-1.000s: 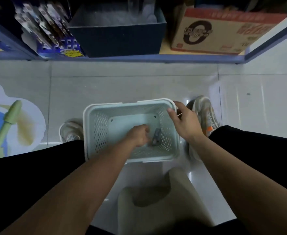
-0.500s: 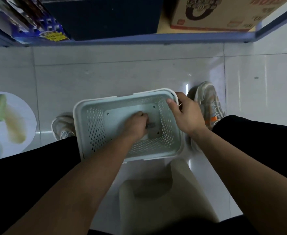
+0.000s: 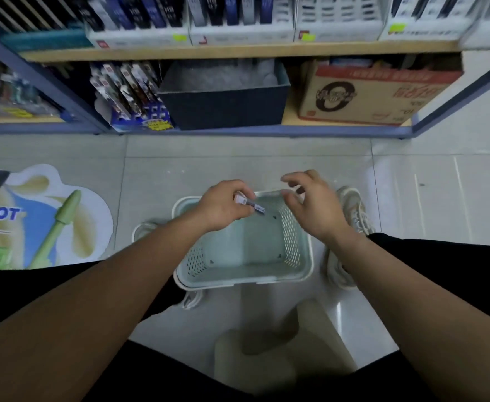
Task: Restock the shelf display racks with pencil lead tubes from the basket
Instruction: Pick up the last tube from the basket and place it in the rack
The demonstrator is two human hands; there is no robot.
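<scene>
I see the blue-framed wooden shelf unit (image 3: 238,52) beyond the pale green perforated plastic basket (image 3: 291,242), which sits on the floor between my operator's shoes. White display racks (image 3: 240,33) line the upper board. On the bottom board, a printed brown cardboard box (image 3: 368,97) sits beyond the basket to its right, and a dark blue bin (image 3: 223,103) sits straight beyond it. The left hand (image 3: 223,207) hovers over the basket's far rim and pinches a slim grey pencil lead tube (image 3: 249,205) between thumb and fingers. The right hand (image 3: 313,204) hangs above the basket's far right corner, fingers loosely curled, holding nothing
</scene>
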